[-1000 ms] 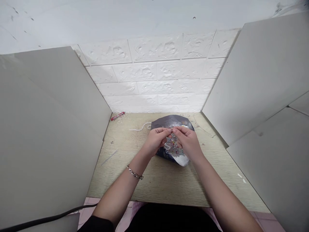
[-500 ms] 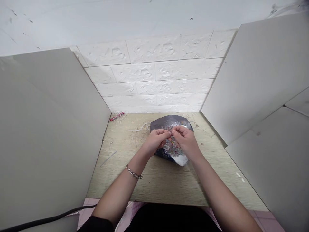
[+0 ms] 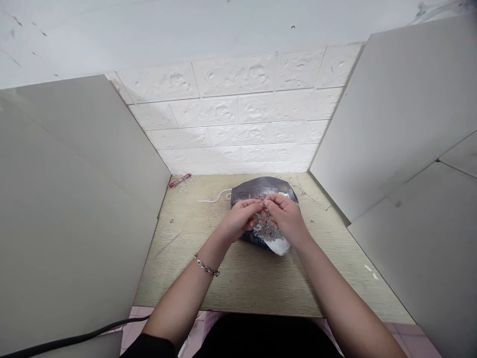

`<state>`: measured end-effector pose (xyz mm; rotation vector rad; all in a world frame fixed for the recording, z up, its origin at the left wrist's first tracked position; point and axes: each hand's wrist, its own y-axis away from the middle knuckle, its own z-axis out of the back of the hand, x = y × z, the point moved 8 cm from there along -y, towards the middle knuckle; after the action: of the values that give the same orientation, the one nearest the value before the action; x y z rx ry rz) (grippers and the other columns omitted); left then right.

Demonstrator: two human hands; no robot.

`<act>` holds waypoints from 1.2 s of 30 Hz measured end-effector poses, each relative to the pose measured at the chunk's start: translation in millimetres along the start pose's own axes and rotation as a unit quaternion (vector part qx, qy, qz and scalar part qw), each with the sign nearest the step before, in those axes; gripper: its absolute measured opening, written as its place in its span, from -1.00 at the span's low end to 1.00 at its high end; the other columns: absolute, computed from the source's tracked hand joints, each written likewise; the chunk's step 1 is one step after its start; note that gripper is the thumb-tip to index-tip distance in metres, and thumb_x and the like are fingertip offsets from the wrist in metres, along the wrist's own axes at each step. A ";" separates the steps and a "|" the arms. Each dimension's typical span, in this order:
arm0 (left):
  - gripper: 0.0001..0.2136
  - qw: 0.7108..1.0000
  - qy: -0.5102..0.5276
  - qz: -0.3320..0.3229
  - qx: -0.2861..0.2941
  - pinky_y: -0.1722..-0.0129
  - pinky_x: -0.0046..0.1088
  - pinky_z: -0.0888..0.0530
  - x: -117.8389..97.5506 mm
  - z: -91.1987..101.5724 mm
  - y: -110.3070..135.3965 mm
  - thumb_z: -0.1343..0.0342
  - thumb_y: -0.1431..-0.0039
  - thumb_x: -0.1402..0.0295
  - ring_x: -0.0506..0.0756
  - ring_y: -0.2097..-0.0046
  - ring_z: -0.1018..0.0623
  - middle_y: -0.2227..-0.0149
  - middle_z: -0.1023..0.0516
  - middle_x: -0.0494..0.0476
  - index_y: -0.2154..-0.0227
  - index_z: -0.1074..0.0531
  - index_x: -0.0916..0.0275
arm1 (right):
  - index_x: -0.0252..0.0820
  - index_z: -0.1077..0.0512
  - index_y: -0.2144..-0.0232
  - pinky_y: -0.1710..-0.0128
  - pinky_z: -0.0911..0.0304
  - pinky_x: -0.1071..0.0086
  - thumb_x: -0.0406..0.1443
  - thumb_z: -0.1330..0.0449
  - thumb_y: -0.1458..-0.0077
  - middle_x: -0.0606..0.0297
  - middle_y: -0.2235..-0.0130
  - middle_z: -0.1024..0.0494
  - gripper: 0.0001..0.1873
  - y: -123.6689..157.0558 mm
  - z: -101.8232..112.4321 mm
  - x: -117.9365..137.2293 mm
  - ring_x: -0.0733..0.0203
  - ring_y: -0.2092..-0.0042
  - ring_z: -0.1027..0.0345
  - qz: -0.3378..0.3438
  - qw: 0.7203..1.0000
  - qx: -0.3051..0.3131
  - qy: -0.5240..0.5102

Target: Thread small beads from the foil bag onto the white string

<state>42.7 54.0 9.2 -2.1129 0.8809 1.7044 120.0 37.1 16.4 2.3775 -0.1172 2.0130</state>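
Observation:
My left hand (image 3: 242,217) and my right hand (image 3: 285,217) meet fingertip to fingertip above an opened silver-lined bag (image 3: 257,187). Both are closed in a pinch, and whatever lies between the fingertips is too small to make out. Under the hands, many small clear and coloured beads (image 3: 269,230) lie in the bag, partly covered by my fingers. A white patch (image 3: 278,246) shows at the bag's near side. From the bag's left side a strand of white beads (image 3: 213,201) trails over the table.
On the wooden table (image 3: 238,283), a red tube-like item (image 3: 180,180) lies at the back left among clear scraps. A thin needle-like stick (image 3: 167,244) lies at the left; thin thread (image 3: 316,202) lies at the right. Grey panels (image 3: 74,199) and a white brick-patterned wall (image 3: 238,109) enclose the table.
Hardly anything differs. The two hands stay pinched together over the bag with only slight finger movement, and the whole view has shifted a little.

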 end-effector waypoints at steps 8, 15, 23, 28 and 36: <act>-0.83 1.000 -0.001 0.004 -0.005 0.74 -0.63 0.10 0.0 0.5 0.2 -0.06 0.07 0.31 -0.20 0.69 -0.17 0.51 -0.31 0.01 0.53 -0.30 0.36 | -0.24 -0.24 0.54 0.74 0.10 0.57 -0.24 -0.07 0.09 0.45 0.64 -0.24 -0.84 -1.0 -0.3 -0.8 0.51 0.69 0.04 -0.010 1.000 -0.007 -0.012; -0.78 1.000 -0.001 -0.016 -0.022 0.74 -0.64 0.10 -2.6 1.8 1.0 -0.07 0.07 0.25 -0.20 0.71 -0.09 0.62 -0.21 -0.06 0.55 -0.26 0.33 | -0.23 -0.30 0.48 0.76 0.15 0.57 -0.21 -0.14 0.14 0.53 0.73 -0.10 -0.81 -0.8 2.2 -6.7 0.53 0.72 0.17 -0.029 0.994 -0.020 -0.102; -0.77 0.963 -0.158 -0.153 -0.154 0.66 -0.63 -0.05 -28.1 16.2 9.7 -0.06 0.06 0.23 -0.15 0.63 -0.09 0.68 -0.12 -0.08 0.52 -0.34 0.34 | -0.21 -0.37 0.34 0.76 0.20 0.58 -0.20 -0.18 0.16 0.58 0.76 0.09 -0.72 -2.3 -1.0 -11.9 0.53 0.71 0.28 -0.057 0.984 0.005 -0.171; -0.77 0.932 -0.253 -0.190 -0.174 0.62 -0.59 -0.06 -34.2 12.7 15.3 -0.01 0.03 0.23 -0.12 0.59 -0.10 0.66 -0.13 -0.06 0.52 -0.38 0.33 | -0.19 -0.38 0.30 0.76 0.21 0.58 -0.20 -0.17 0.14 0.58 0.76 0.11 -0.71 -2.7 -2.9 -15.3 0.52 0.71 0.30 -0.066 0.979 0.018 -0.190; -0.77 0.901 -0.325 -0.212 -0.196 0.61 -0.57 -0.08 -36.3 11.6 18.3 0.02 0.03 0.23 -0.10 0.59 -0.12 0.68 -0.15 -0.06 0.49 -0.42 0.29 | -0.19 -0.38 0.31 0.76 0.20 0.59 -0.19 -0.15 0.11 0.57 0.75 0.14 -0.72 -1.6 -6.0 -15.1 0.51 0.70 0.32 -0.068 0.976 0.029 -0.207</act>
<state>18.2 56.6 43.6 -1.5597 -0.1181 2.2225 111.7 39.8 2.6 2.7224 0.0978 1.4598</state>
